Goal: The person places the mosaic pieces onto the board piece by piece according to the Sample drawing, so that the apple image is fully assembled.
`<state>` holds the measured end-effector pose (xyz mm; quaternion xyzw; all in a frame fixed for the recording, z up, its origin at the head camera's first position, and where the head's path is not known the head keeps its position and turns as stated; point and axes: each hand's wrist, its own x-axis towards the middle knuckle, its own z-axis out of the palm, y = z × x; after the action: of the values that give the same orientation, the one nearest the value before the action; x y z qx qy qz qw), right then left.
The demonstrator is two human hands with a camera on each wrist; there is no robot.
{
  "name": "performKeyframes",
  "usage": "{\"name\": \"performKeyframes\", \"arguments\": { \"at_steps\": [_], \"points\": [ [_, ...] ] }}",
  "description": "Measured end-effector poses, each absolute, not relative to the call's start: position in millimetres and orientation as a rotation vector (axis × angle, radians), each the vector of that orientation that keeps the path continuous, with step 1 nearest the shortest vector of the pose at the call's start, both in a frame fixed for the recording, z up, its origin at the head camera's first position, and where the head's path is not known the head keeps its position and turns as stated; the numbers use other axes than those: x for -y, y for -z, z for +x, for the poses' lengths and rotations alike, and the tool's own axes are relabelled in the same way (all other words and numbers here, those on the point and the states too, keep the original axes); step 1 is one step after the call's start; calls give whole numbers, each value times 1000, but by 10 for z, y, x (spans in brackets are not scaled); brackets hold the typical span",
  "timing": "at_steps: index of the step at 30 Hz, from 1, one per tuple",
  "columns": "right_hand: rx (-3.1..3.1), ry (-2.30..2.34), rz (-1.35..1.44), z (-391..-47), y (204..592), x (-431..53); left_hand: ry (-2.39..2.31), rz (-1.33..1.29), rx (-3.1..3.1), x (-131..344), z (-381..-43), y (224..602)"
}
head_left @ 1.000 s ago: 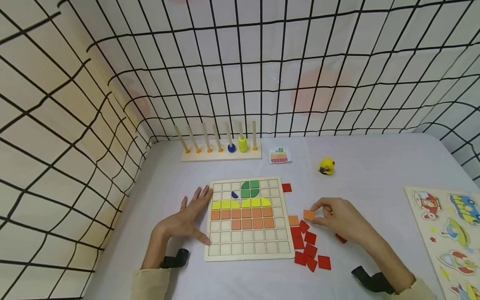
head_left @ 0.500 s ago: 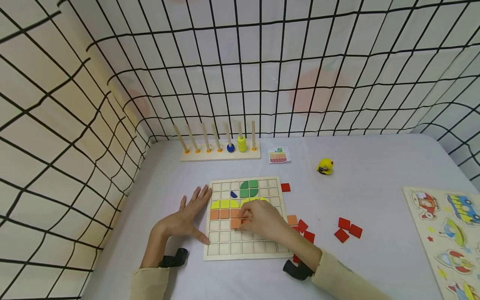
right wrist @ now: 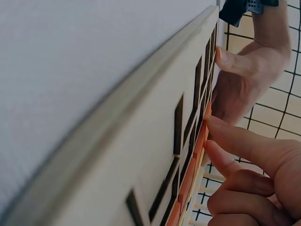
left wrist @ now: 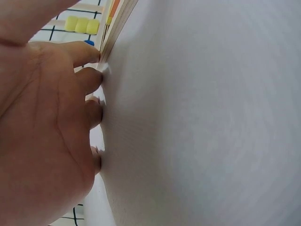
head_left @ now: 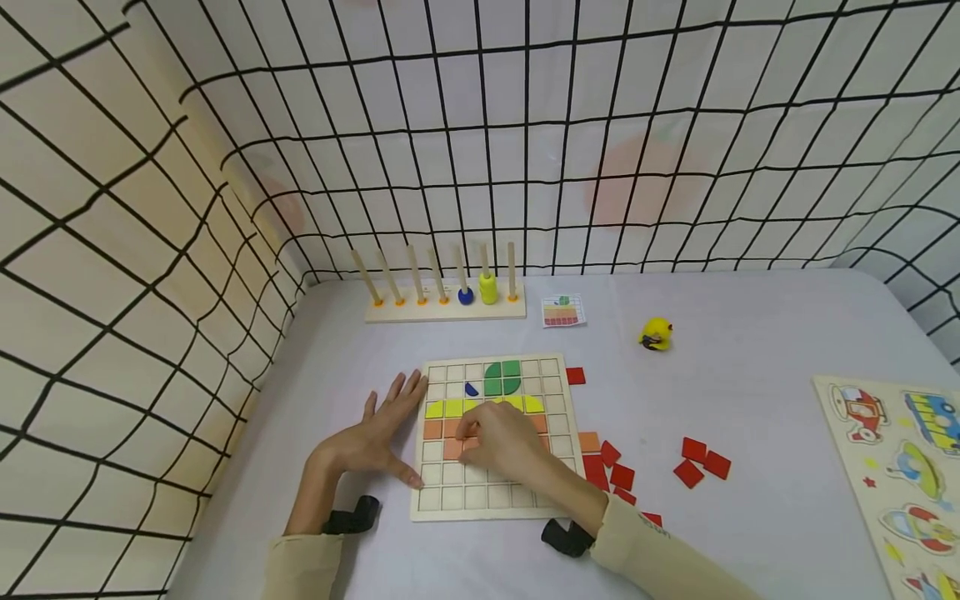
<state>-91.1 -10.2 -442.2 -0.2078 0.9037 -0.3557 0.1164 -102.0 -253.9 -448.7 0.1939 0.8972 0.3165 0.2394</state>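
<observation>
Apparently mid-placement, the right hand (head_left: 498, 440) pinches an orange tile (head_left: 452, 451) on the board (head_left: 450, 517), the left hand (head_left: 369, 442) splayed at its edge; seating the tile squarely seems needed.

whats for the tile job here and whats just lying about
Likely job:
pale wooden grid board
orange square tiles
red square tiles
flat green, yellow and blue pieces
white printed pattern card

Likely lying about:
yellow toy duck
beaded wooden peg stand
wooden vehicle puzzle board
</observation>
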Motion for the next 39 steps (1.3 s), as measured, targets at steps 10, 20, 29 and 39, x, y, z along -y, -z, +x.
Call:
{"name": "performKeyframes", "arguments": {
  "at_steps": [10, 20, 29, 39],
  "points": [
    [-2615, 1079, -629, -915, 4454, 162, -851, 516, -2460, 2538, -1020, 4498],
    [-2618, 1086, -604, -935, 4459, 185, -849, 513, -2460, 2536, -1010, 4490],
    [-2563, 1124, -597, -938, 4424, 62, -850, 511, -2460, 2532, -1018, 4497],
    [-2586, 1138, -367, -1030, 4275, -870, -866, 516, -2464, 2520, -1019, 4492]
  ]
}}
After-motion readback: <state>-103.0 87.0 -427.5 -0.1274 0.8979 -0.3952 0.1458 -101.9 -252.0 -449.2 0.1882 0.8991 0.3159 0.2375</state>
